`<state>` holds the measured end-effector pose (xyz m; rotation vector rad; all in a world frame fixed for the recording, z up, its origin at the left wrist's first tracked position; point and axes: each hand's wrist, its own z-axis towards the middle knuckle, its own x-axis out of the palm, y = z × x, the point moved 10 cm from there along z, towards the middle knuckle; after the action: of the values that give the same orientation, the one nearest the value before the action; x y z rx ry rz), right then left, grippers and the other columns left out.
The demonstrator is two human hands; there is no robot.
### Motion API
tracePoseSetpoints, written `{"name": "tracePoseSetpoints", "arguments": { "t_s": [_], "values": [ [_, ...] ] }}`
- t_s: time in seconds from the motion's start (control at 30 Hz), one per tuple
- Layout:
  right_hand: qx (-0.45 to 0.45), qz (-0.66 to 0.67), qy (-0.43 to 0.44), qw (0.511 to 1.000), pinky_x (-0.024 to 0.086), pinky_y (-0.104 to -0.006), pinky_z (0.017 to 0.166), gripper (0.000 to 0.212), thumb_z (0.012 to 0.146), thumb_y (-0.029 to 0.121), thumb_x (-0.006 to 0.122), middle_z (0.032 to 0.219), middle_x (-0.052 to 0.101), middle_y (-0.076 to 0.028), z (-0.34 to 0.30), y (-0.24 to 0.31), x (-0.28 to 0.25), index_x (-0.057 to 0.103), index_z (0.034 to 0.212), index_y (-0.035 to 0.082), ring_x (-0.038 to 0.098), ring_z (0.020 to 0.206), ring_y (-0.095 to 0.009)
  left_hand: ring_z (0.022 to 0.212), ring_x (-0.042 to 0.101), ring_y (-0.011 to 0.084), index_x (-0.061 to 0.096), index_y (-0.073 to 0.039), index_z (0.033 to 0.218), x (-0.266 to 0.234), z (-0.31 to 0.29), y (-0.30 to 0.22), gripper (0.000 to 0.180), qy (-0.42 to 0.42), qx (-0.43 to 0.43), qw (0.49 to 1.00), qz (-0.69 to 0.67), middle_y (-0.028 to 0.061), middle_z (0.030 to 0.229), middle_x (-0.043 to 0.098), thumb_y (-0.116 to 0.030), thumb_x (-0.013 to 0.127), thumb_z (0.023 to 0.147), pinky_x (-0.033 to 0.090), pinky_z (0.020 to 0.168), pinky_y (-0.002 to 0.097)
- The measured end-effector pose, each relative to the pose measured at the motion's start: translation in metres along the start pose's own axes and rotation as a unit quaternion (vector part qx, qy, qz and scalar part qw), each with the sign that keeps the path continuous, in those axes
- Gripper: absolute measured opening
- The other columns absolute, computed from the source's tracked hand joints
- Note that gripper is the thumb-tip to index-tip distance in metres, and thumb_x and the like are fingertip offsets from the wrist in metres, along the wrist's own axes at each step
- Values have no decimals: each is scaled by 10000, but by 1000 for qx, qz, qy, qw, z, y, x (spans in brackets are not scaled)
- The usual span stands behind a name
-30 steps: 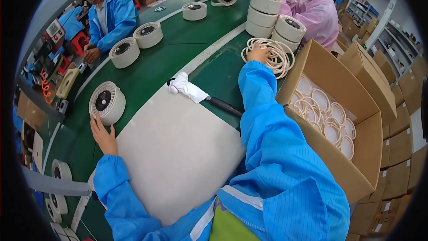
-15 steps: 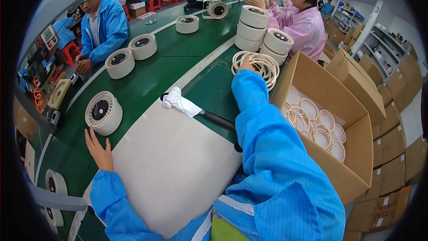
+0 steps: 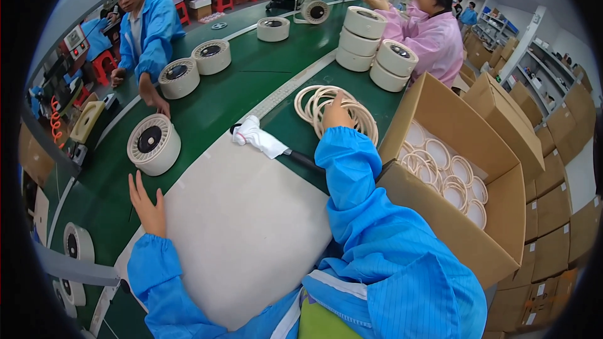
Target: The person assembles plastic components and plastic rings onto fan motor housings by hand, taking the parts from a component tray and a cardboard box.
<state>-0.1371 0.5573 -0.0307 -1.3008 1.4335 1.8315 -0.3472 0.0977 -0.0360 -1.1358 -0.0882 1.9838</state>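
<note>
My left hand point(image 3: 148, 208) is spread, fingers apart, over the left edge of a white mat point(image 3: 245, 232). Just beyond its fingertips stands a cream round fan unit point(image 3: 154, 144) with a slatted top and black centre, which a co-worker's hand point(image 3: 154, 99) touches from behind. On the green surface at the mat's far right, my right hand point(image 3: 337, 114) grips a loose pile of cream rings point(image 3: 309, 105); its thumb is hidden. Between my hands lies a black-handled tool point(image 3: 304, 161), its head wrapped in white cloth point(image 3: 260, 138).
An open carton point(image 3: 449, 238) at my right holds several more cream rings point(image 3: 453, 194). Stacked fan units point(image 3: 358, 44) stand beyond the pile, near a person in pink point(image 3: 427, 44). More fan units point(image 3: 212, 56) line the green conveyor point(image 3: 264, 75). A grey arm point(image 3: 78, 265) crosses at lower left.
The pile of rings has slid left and nearer along with my right hand. The co-worker's hand has reached forward to the nearest fan unit. My left hand is now slightly apart from that unit.
</note>
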Motion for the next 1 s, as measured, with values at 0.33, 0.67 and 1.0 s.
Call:
{"name": "tracePoseSetpoints", "arguments": {
  "t_s": [0.33,0.67,1.0],
  "values": [
    [86,-22,-95,991,424,-383,806,580,854,89,414,1215,418,-277,5,-4,-45,131,1357,30,499,1054,-331,1228,265,362,273,-107,1335,1,-6,14,590,9,-12,1000,-8,167,1374,218,-73,527,804,269,997,412],
    [17,-88,-471,878,424,-384,748,574,831,47,428,1286,381,-196,-25,8,-122,178,1348,48,507,1026,-270,1236,262,354,269,-91,1334,3,-5,18,556,12,-23,1000,-17,166,1377,221,-101,507,832,260,1003,403],
    [-600,278,427,616,460,-300,705,313,910,203,400,800,591,-60,-254,222,36,449,1182,56,576,756,-150,1260,258,288,286,-79,1326,-8,-27,64,472,-117,-202,869,-437,138,1366,267,-191,436,893,220,1026,368]
  ]
}}
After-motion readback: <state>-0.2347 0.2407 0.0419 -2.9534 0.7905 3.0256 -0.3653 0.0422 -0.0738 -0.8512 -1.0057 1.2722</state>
